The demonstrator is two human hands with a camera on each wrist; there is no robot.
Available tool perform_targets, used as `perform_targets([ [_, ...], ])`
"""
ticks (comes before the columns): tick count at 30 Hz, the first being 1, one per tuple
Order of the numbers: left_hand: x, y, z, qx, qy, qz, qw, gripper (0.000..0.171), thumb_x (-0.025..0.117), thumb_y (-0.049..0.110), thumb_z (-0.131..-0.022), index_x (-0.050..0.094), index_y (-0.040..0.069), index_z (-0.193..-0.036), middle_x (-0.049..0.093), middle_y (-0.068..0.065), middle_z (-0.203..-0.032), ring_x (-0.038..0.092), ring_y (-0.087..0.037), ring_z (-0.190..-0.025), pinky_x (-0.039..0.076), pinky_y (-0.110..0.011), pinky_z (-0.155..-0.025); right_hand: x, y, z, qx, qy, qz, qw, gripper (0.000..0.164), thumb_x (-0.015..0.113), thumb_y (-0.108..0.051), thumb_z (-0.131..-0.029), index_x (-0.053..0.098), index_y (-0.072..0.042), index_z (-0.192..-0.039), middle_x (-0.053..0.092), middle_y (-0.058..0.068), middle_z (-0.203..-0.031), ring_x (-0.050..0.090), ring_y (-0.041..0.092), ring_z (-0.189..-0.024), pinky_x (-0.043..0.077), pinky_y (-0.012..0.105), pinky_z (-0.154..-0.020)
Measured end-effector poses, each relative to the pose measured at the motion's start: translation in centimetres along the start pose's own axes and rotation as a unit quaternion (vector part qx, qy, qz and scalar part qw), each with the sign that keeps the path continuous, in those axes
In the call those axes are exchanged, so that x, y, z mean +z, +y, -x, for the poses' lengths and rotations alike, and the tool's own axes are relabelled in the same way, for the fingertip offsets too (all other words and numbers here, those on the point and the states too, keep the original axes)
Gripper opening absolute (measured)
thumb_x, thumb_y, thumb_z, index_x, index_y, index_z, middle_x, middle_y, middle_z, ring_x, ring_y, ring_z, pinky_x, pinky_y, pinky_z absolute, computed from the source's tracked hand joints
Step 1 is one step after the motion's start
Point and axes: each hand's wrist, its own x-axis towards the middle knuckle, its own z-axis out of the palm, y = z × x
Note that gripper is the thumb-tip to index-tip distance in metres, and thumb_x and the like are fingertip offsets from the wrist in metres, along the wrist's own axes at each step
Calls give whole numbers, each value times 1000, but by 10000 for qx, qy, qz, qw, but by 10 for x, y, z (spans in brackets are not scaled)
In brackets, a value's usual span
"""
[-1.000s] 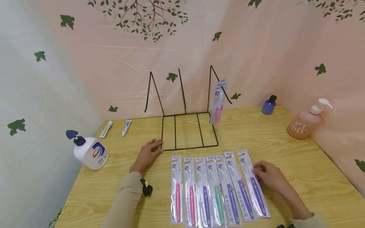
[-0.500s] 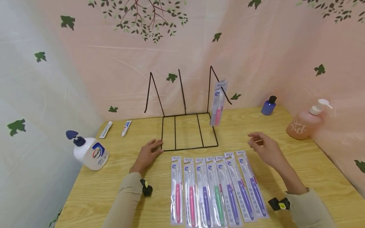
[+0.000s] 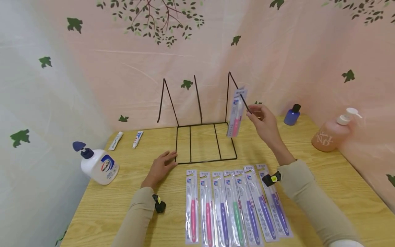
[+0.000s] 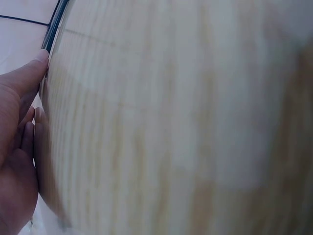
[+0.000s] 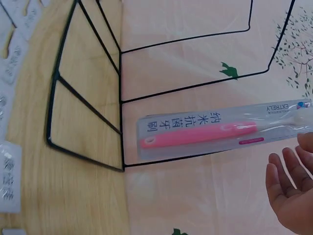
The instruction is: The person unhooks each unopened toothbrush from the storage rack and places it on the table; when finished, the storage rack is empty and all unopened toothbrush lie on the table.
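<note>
A black wire rack (image 3: 205, 160) with three upright prongs stands against the back cloth. A pink packaged toothbrush (image 3: 236, 125) hangs from its right prong; in the right wrist view the toothbrush (image 5: 195, 137) lies across the picture, apart from the fingers. My right hand (image 3: 263, 121) pinches that prong's front end between thumb and finger; the contact is outside the right wrist view. At the rack's front left corner, my left hand (image 3: 160, 168) holds the base wire, with the thumb (image 4: 36, 63) against it. Several packaged toothbrushes (image 3: 237, 212) lie in a row before the rack.
A white pump bottle (image 3: 98, 166) and two small toothpaste tubes (image 3: 115, 140) are on the left of the wooden table (image 3: 102, 209). A blue bottle (image 3: 291, 116) and a pink pump bottle (image 3: 328, 137) stand on the right.
My right hand has left the rightmost toothbrush in the row, risen, and moved forward and left to the right prong's end. The left hand stays at the rack's corner.
</note>
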Motion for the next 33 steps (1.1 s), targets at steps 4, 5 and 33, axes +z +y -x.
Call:
perform_targets([
  [4,0,-1,0,11,-13,-37,10000,48,61,29,-94,52,14,-139,46,-2,-147,28,-32,-143,20,-58,-116,12,-1,-12,-12,237,-400,9989,29,61,-18,-94,60,-3,-119,62,-1,-106,60,9,-99,47,13,-80],
  [5,0,0,0,1,-18,-32,10000,48,61,29,-94,52,15,-139,46,-2,-148,28,-32,-143,19,-58,-116,14,-1,-14,-27,277,-535,9982,28,61,-15,-94,60,-2,-119,63,-3,-103,60,10,-97,48,14,-79],
  [33,-2,6,2,-150,-54,39,9999,48,61,27,-94,52,14,-139,45,-4,-148,27,-33,-143,22,-57,-115,7,-10,0,-250,-264,-1606,9864,17,59,-11,-95,58,-7,-111,56,-1,-100,62,10,-85,57,19,-69],
])
